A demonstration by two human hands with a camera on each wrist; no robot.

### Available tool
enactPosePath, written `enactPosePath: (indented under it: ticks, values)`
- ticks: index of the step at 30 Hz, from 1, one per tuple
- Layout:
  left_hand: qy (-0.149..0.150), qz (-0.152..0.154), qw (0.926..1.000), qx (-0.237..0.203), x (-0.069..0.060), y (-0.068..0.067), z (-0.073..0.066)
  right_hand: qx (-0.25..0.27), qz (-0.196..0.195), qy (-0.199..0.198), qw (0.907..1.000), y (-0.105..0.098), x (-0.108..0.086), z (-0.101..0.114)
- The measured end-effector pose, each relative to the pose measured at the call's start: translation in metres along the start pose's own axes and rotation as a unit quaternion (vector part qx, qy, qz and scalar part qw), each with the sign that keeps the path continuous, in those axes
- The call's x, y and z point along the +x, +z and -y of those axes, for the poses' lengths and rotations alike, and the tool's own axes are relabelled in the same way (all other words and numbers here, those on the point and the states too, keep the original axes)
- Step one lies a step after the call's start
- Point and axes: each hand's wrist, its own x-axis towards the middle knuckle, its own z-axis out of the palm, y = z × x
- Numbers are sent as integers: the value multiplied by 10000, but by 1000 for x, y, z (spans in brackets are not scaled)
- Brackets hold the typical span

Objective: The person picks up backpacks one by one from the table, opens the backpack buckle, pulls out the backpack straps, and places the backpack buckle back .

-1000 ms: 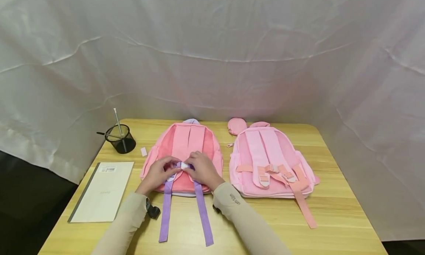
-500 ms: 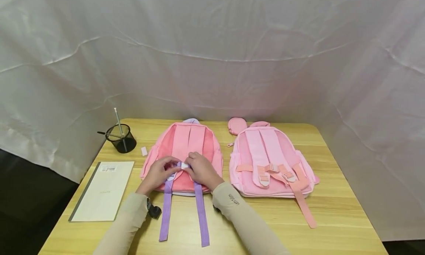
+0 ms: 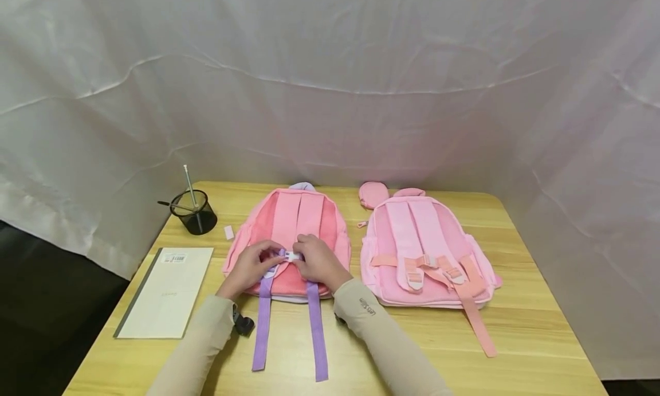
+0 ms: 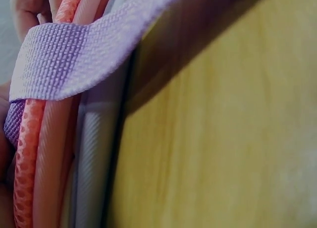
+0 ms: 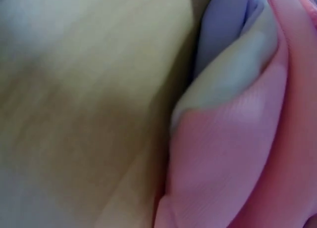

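Note:
A coral-pink backpack (image 3: pixel 278 212) lies with its shoulder straps up on the table. Over its lower back, my left hand (image 3: pixel 250 268) pinches a short purple strap at one end of a white plastic buckle (image 3: pixel 293 257). The buckle's other end is gripped between the thumb and fingers of my right hand (image 3: pixel 319 261). Whether its halves are joined, I cannot tell. Two loose purple strap tails (image 3: pixel 261 327) hang toward the front edge. In the left wrist view, purple webbing (image 4: pixel 59 60) crosses the bag's edge; the right wrist view has the pink side (image 5: pixel 223 149), blurred.
Right of my hands lies a light-pink backpack (image 3: pixel 392 230) with orange-pink straps, a small round pouch (image 3: pixel 373 195) behind it. On the left are a notebook (image 3: pixel 167 298), a black mesh pen cup (image 3: pixel 200 219) and a small white piece (image 3: pixel 229 232). Grey cloth hangs behind.
More of the white buckle shows between my fingertips, with dark slots visible in it. The whole head view has shifted slightly; both hands keep their place over the backpack.

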Motion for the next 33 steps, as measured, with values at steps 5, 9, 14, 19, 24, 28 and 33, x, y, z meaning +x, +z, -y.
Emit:
enactPosePath:
  ticks: [5,9,14,19,24,28,33]
  values:
    - [-59,-80,9998,-180,0,0,0,500,-131,293,9982,1,-3,-6]
    - [-102,-113,9993,-333,0,0,0,990,-361,503,9932,2,-6,-9]
    - [-81,-140,9990,-417,0,0,0,1463,-571,645,9855,3,-9,-12]
    - [0,-115,9991,-410,-1,0,0,1632,-662,677,9820,4,-10,-13]
    - [-54,-108,9996,-250,-1,-1,-2,1675,-668,707,9811,5,-10,-12]
    - [-46,-127,9998,-130,-1,0,-2,1771,-689,773,9787,4,-11,-12]
    - [81,-172,9997,-169,-1,1,-1,2064,-836,839,9713,3,-14,-15]
